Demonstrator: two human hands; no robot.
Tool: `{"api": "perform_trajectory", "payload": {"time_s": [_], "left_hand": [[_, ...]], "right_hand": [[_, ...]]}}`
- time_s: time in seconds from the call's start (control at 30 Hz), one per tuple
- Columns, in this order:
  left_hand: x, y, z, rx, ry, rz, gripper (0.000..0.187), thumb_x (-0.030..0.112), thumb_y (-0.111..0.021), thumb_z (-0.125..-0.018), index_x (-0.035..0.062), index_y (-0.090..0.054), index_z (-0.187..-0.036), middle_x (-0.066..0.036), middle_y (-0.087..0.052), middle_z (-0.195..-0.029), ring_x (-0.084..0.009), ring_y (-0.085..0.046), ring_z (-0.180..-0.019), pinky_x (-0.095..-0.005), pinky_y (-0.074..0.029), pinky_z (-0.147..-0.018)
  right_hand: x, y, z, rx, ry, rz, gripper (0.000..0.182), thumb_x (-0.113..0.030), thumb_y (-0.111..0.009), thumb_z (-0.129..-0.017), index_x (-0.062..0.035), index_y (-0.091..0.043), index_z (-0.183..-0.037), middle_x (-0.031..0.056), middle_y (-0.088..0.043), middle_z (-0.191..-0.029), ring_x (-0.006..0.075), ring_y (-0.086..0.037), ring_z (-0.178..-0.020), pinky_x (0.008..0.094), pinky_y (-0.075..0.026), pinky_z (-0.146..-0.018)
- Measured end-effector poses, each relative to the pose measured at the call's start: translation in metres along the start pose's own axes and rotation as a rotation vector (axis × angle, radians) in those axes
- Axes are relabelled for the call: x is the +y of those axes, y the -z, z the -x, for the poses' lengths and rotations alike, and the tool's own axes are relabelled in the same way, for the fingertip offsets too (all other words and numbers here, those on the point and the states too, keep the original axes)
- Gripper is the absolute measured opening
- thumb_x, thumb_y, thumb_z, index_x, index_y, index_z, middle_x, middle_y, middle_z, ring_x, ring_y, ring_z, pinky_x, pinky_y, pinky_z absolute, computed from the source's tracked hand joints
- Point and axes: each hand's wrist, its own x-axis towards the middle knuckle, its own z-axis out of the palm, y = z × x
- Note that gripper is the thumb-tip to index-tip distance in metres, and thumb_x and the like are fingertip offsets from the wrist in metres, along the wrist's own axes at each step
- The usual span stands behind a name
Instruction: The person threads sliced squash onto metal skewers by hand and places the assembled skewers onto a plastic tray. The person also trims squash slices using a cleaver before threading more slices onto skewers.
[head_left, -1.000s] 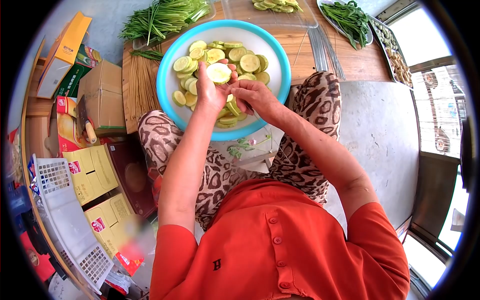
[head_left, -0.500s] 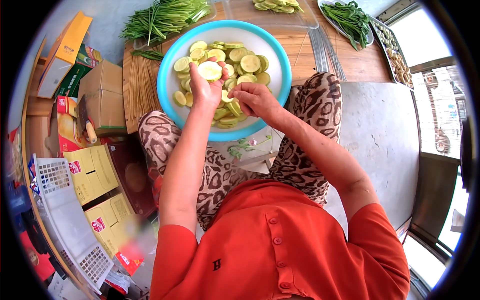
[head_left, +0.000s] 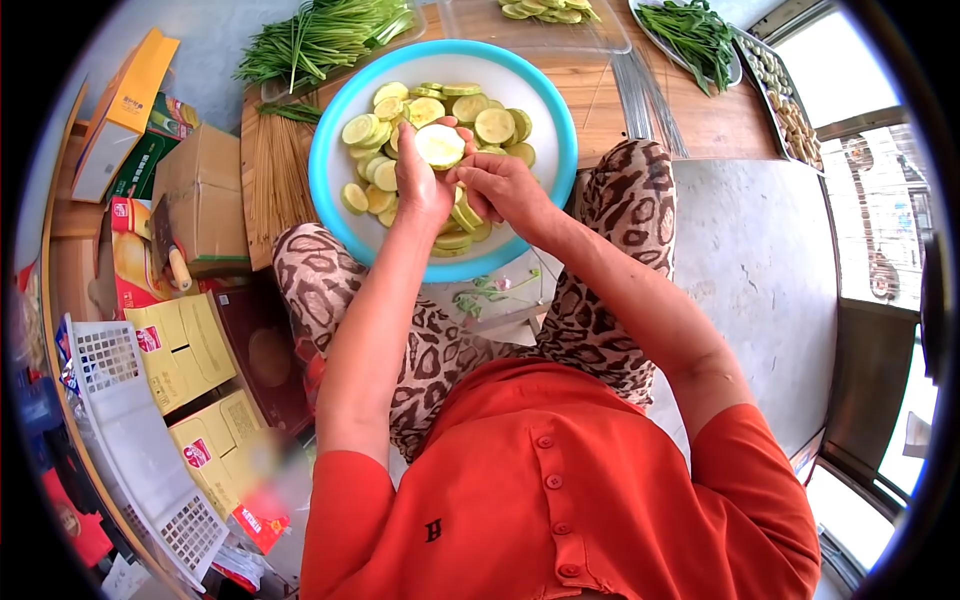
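Over the blue-rimmed bowl (head_left: 335,215) resting on the person's lap, both hands meet above a heap of zucchini slices (head_left: 478,115). The left hand (head_left: 420,185) is raised with its fingers curled up around one pale round zucchini slice (head_left: 439,145), which sits flat-face up at the fingertips. The right hand (head_left: 500,190) is just beside it, fingers pinched together close to the slice's lower edge; whether it grips a thin skewer there cannot be told, as anything between the fingers is too fine to make out. The bowl sits against the near edge of a wooden table (head_left: 720,125). On the table, to the left of the bowl, lies a spread of bamboo skewers (head_left: 272,185), with a bunch of green chives (head_left: 320,35) beyond it. A clear tray (head_left: 600,35) with more slices stands behind the bowl, and a plate of leafy greens (head_left: 695,35) lies to the right. Cardboard boxes (head_left: 200,185) are stacked on the floor at the left.
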Motion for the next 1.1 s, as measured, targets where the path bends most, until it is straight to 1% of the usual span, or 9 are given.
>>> {"api": "perform_trajectory", "payload": {"time_s": [0.27, 0.43, 0.6, 0.67, 0.7, 0.77, 0.87, 0.97, 1.1], "left_hand": [[0.008, 0.007, -0.005, 0.118, -0.077, -0.104, 0.071, 0.061, -0.023, -0.094, 0.0009, -0.047, -0.122, -0.017, -0.056, -0.116, -0.0269, -0.058, -0.096, -0.0392, -0.050, -0.078], [0.046, 0.046, -0.021, 0.559, -0.370, -0.300, 0.035, 0.030, -0.046, -0.095, 0.0020, -0.053, -0.115, -0.010, -0.058, -0.105, -0.0189, -0.060, -0.083, -0.0305, -0.048, -0.067], [0.050, 0.074, -0.034, 0.657, -0.444, -0.481, 0.025, 0.020, -0.057, -0.088, 0.0053, -0.058, -0.109, -0.007, -0.059, -0.104, -0.0183, -0.060, -0.083, -0.0305, -0.048, -0.071], [0.045, 0.101, -0.051, 0.584, -0.609, -0.872, 0.025, 0.017, -0.060, -0.084, 0.0051, -0.060, -0.106, -0.009, -0.060, -0.101, -0.0232, -0.059, -0.091, -0.0334, -0.047, -0.079], [0.043, 0.104, -0.051, 0.582, -0.610, -0.872, 0.025, 0.017, -0.060, -0.084, 0.0051, -0.060, -0.106, -0.009, -0.060, -0.101, -0.0232, -0.059, -0.091, -0.0334, -0.047, -0.079], [0.046, 0.082, -0.034, 0.642, -0.696, -1.508, 0.024, 0.012, -0.062, -0.079, 0.0059, -0.062, -0.102, -0.012, -0.059, -0.104, -0.0288, -0.055, -0.099, -0.0357, -0.045, -0.088], [0.046, 0.078, -0.031, 0.557, -0.786, -1.722, 0.032, 0.013, -0.065, -0.077, 0.0085, -0.059, -0.109, -0.014, -0.057, -0.107, -0.0313, -0.052, -0.104, -0.0380, -0.044, -0.089], [0.053, 0.070, -0.027, 0.531, -0.584, -1.764, 0.045, 0.018, -0.069, -0.076, 0.0112, -0.054, -0.118, -0.013, -0.056, -0.108, -0.0310, -0.054, -0.102, -0.0389, -0.045, -0.087], [0.057, 0.063, -0.023, 0.561, -0.506, -1.870, 0.053, 0.023, -0.072, -0.074, 0.0108, -0.050, -0.121, -0.013, -0.055, -0.108, -0.0304, -0.055, -0.100, -0.0411, -0.047, -0.082]], "right_hand": [[0.000, 0.003, -0.003, 0.025, 0.014, 0.015, 0.018, -0.015, -0.050, -0.093, -0.0008, -0.061, -0.089, 0.0001, -0.049, -0.052, 0.0062, -0.040, -0.042, 0.0225, -0.028, -0.039], [-0.008, 0.013, 0.000, 0.089, 0.004, -0.037, 0.021, -0.019, -0.047, -0.096, -0.0019, -0.060, -0.093, -0.0007, -0.045, -0.052, 0.0070, -0.036, -0.042, 0.0215, -0.029, -0.040], [-0.007, 0.018, 0.003, 0.087, 0.010, -0.052, 0.022, -0.018, -0.047, -0.096, -0.0012, -0.059, -0.093, -0.0002, -0.045, -0.053, 0.0074, -0.036, -0.042, 0.0215, -0.029, -0.040], [-0.007, 0.019, 0.004, 0.080, 0.006, -0.039, 0.022, -0.018, -0.047, -0.096, -0.0009, -0.059, -0.093, -0.0002, -0.045, -0.053, 0.0073, -0.036, -0.042, 0.0215, -0.029, -0.041], [-0.007, 0.019, 0.005, 0.081, 0.008, -0.039, 0.022, -0.018, -0.047, -0.096, -0.0009, -0.059, -0.093, -0.0002, -0.045, -0.053, 0.0073, -0.036, -0.042, 0.0215, -0.029, -0.041], [-0.007, 0.020, 0.006, 0.072, 0.016, -0.050, 0.019, -0.015, -0.047, -0.095, -0.0011, -0.059, -0.091, 0.0002, -0.047, -0.053, 0.0065, -0.037, -0.042, 0.0213, -0.027, -0.039], [-0.003, 0.020, 0.004, 0.055, 0.023, -0.023, 0.019, -0.015, -0.047, -0.095, -0.0011, -0.059, -0.090, 0.0002, -0.048, -0.053, 0.0061, -0.037, -0.043, 0.0212, -0.027, -0.039], [-0.002, 0.018, 0.005, 0.044, 0.021, 0.034, 0.021, -0.017, -0.046, -0.096, -0.0008, -0.060, -0.093, -0.0013, -0.045, -0.052, 0.0066, -0.036, -0.042, 0.0217, -0.028, -0.040], [-0.003, 0.017, 0.006, 0.037, 0.031, 0.059, 0.022, -0.017, -0.046, -0.096, -0.0007, -0.060, -0.094, -0.0017, -0.045, -0.051, 0.0062, -0.036, -0.043, 0.0217, -0.028, -0.040]]}}
